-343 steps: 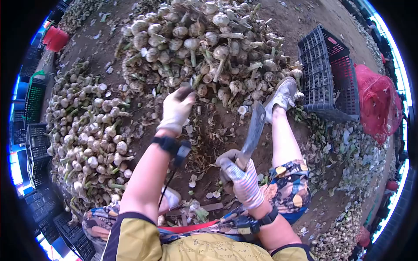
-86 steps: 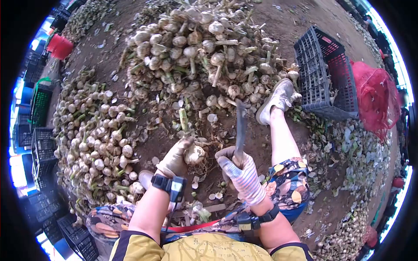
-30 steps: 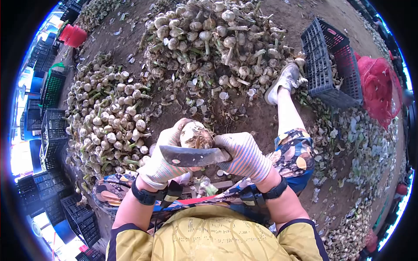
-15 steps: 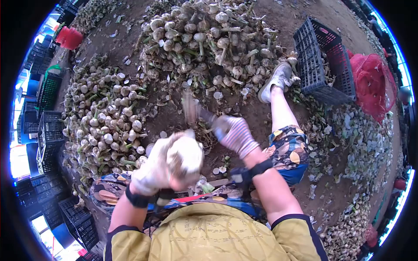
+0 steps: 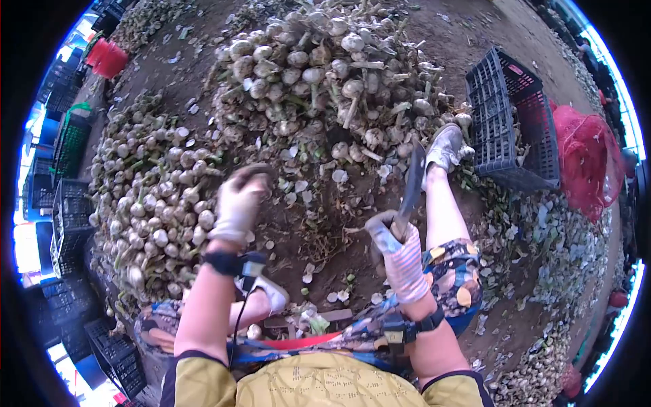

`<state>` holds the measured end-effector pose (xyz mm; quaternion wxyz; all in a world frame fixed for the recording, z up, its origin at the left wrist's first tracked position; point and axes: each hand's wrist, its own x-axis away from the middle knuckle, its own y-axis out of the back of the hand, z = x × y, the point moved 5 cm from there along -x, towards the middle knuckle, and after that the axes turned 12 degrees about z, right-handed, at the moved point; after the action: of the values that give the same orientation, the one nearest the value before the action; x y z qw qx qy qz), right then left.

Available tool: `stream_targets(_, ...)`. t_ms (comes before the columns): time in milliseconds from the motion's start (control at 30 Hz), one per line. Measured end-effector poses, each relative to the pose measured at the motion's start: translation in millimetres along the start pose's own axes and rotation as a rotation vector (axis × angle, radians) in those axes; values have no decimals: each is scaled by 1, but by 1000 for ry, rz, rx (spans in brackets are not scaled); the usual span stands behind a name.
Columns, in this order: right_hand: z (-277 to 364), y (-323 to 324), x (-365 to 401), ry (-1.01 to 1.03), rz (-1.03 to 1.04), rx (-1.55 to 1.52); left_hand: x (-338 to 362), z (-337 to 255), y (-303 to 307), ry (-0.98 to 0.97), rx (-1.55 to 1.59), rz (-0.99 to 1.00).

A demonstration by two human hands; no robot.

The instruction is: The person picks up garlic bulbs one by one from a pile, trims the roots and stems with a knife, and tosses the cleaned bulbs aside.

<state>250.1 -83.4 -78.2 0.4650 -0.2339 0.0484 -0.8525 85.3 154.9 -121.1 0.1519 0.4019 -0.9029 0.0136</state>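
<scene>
My left hand (image 5: 239, 200), in a whitish glove with dark fingertips, is raised beside the pile of trimmed garlic bulbs (image 5: 163, 210). Its fingers bend loosely toward the right and I see nothing in them. Wrapped round the handle of a knife (image 5: 412, 182), my right hand (image 5: 401, 261) wears a striped glove. The dark, slightly curved blade points away from me, near my shoe (image 5: 444, 148). Ahead lies a large heap of garlic with stems (image 5: 319, 78), beyond both hands.
A black plastic crate (image 5: 515, 173) and a red mesh bag (image 5: 586, 156) stand at the right. Peelings (image 5: 536, 224) cover the soil there. More crates (image 5: 73, 217) line the left side, with a red container (image 5: 106, 59) farther back.
The garlic bulb has left my left hand, which moved forward and left. My right hand moved slightly right and nearer me, and the blurred knife blade now points forward in clear view.
</scene>
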Motion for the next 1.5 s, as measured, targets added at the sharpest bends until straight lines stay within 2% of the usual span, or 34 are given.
stream_targets(67, 0, 7, -3, -36, -20, -43, -62, 32, -62, -178, -193, 159)
stream_targets(133, 9, 6, -3, -116, -55, -75, -109, 37, -110, -302, -678, 209)
stream_targets(200, 15, 6, -6, -153, -30, -15, -150, 57, -151, -234, -963, 330)
stream_targets(267, 19, 6, -11, -83, -22, 37, -167, 86, -177, -88, -1226, 424)
stream_targets(333, 9, 13, -13, -139, -37, -29, -177, 108, -181, -16, -1233, 398)
stream_targets(400, 4, 16, -13, -153, -49, -41, -157, 103, -168, 1, -1125, 318)
stream_targets(467, 2, 16, -14, -149, -39, -58, -136, 125, -143, 142, -615, 345)
stream_targets(533, 3, 14, -14, -83, -7, 74, -95, 113, -126, 312, -61, 526)
stream_targets(600, -1, 10, -15, -60, 46, 146, -50, 64, -115, 303, 189, 556)
stream_targets(633, -6, 9, -16, 5, 66, 228, -33, 43, -108, 230, 142, 606)
stream_targets(667, -12, 7, -17, 74, 83, 309, -13, 27, -103, 311, 309, 616)
stream_targets(733, -16, 2, -15, 115, 121, 393, 22, -12, -100, 264, 395, 575)
stream_targets(800, -1, -12, -10, 314, 153, 725, 44, -30, -93, 172, 354, 545)
stream_targets(867, 7, -20, -6, 384, 193, 756, 60, -54, -88, -85, 39, 590)
stream_targets(900, 12, -28, -3, 491, 239, 736, 65, -70, -93, -264, -252, 575)
stream_targets(933, 16, -33, -1, 597, 285, 714, 72, -79, -97, -237, -446, 573)
stream_targets(967, 8, -27, -3, 527, 346, 853, 81, -80, -94, -183, -300, 560)
stream_targets(1000, 0, -22, -10, 518, 265, 767, 89, -81, -91, -126, -154, 545)
stream_targets(1033, -14, -12, -14, 457, 240, 802, 91, -94, -88, -318, -372, 523)
stream_targets(1067, -22, -1, -19, 405, 215, 840, 93, -96, -79, -275, -292, 582)
stream_targets(1133, -22, -1, -13, 444, 223, 829, 101, -114, -70, -532, -480, 378)
stream_targets(1167, -20, -4, -8, 372, 263, 738, 109, -137, -70, -637, -874, 259)
stream_targets(1200, -18, -8, -3, 300, 295, 646, 114, -147, -71, -645, -1044, 159)
stream_targets(1267, -11, -21, 5, 206, 347, 439, 107, -130, -61, -622, -885, 159)
stream_targets(1333, -19, -27, 7, 43, 373, 411, 100, -107, -63, -413, 56, 186)
stream_targets(1367, -24, -30, 7, 2, 403, 376, 106, -106, -64, -198, 94, 134)
stream_targets(1400, -23, -31, 9, 1, 401, 375, 108, -106, -64, -78, 250, 124)
stream_targets(1467, -21, -34, 13, -68, 450, 227, 108, -91, -65, 6, 459, 314)
stream_targets(1500, -19, -34, 13, -8, 430, 324, 106, -78, -67, 15, 464, 343)
